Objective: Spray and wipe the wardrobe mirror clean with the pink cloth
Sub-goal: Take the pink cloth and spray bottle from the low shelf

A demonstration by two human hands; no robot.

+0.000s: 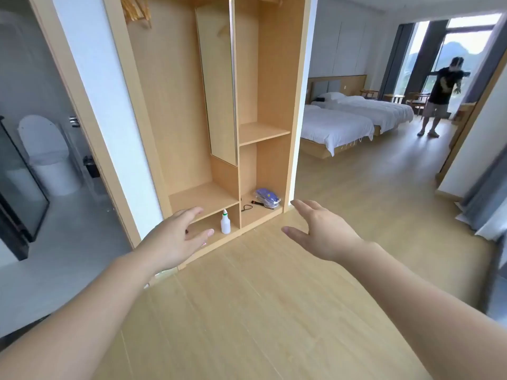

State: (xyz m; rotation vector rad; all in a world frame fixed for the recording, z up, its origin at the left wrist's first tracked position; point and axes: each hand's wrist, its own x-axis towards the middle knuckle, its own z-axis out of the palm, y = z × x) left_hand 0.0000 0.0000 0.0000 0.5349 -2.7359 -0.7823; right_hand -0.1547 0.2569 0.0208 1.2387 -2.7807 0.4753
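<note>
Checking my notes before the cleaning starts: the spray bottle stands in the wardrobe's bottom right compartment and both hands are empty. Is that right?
Not quite. The head view shows the spray bottle standing in the bottom left compartment; the right one holds a blue packet. The left hand and right hand are indeed empty.

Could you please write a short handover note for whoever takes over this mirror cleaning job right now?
Left hand and right hand: both open, holding nothing, stretched out toward the wardrobe.
Spray bottle: upright in the bottom left compartment, untouched.
Mirror: tall panel on the wardrobe's centre divider; not sprayed or wiped as far as can be seen.
Pink cloth: not visible in this view.
Done: nothing yet.
Left: find the cloth, pick up the bottle, spray the mirror, wipe it.
</note>
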